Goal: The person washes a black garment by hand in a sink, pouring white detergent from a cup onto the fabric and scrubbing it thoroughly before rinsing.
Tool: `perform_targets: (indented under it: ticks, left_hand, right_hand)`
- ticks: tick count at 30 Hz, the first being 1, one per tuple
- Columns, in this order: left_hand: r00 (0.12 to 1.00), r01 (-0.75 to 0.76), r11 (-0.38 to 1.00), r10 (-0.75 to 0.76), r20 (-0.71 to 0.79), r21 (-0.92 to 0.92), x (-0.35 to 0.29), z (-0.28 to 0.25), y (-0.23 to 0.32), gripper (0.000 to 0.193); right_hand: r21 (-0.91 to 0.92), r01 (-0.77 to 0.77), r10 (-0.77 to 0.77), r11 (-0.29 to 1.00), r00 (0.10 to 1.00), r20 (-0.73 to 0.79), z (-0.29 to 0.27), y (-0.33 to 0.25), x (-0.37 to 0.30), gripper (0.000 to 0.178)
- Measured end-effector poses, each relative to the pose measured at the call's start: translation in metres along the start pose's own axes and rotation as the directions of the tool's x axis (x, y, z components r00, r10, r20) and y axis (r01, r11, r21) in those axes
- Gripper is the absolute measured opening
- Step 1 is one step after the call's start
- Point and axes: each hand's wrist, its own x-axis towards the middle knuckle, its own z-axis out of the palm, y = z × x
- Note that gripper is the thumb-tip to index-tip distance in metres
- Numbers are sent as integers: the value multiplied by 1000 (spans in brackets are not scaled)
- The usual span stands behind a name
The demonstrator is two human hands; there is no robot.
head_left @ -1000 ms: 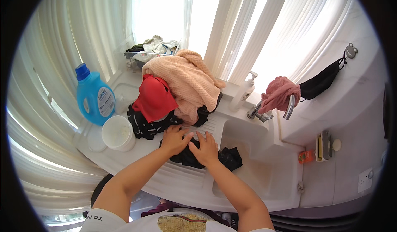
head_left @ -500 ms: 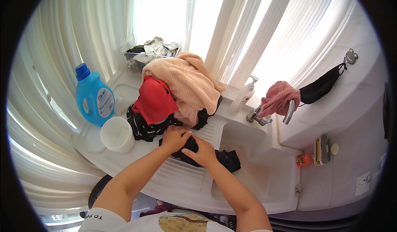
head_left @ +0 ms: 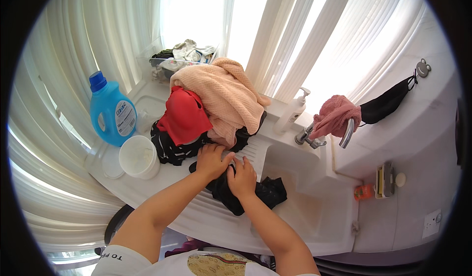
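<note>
The fingers of the left hand (head_left: 212, 163) are spread slightly and laid over a black garment (head_left: 227, 198), its thumb pointed toward the other hand. The fingers of the right hand (head_left: 242, 177) are rested close together on the same cloth, just beside the left; whether the fabric is gripped or only pressed by either hand cannot be told. The garment is bunched beneath both palms on a ribbed washboard (head_left: 201, 207), its right end draped over the edge of a white sink basin (head_left: 305, 219).

Just beyond the fingertips, a black-and-white patterned cloth (head_left: 169, 149) is heaped, topped by a red garment (head_left: 182, 116) and a peach textured cloth (head_left: 221, 89). To the left, a white tub (head_left: 140, 158) is set near a blue bottle (head_left: 113, 114) with a darker blue cap. Behind the heap, assorted clothes (head_left: 186, 52) are held in a clear bin (head_left: 151, 62).

To the right, a white pump bottle (head_left: 291, 116) is placed near the faucet (head_left: 347, 136), over which a pink cloth (head_left: 337, 116) is draped. A black face mask (head_left: 388, 105) is hung from a wall hook (head_left: 423, 68). The scene is backed by pale curtains (head_left: 59, 79).
</note>
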Motion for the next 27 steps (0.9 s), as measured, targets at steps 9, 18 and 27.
perform_targets:
  ticks: [9, 18, 27]
  left_hand:
    - [966, -214, 967, 231, 119, -139, -89, -44, 0, 33]
    - [997, -55, 946, 71, 38, -320, -37, -38, 0, 32]
    - [990, 82, 937, -37, 138, -339, -32, -14, -4, 21]
  right_hand:
    - [10, 394, -393, 919, 916, 80, -37, -5, -65, 88]
    - [225, 356, -373, 907, 927, 36, -56, 2, -11, 90]
    - [223, 249, -259, 942, 966, 15, -21, 19, -2, 64]
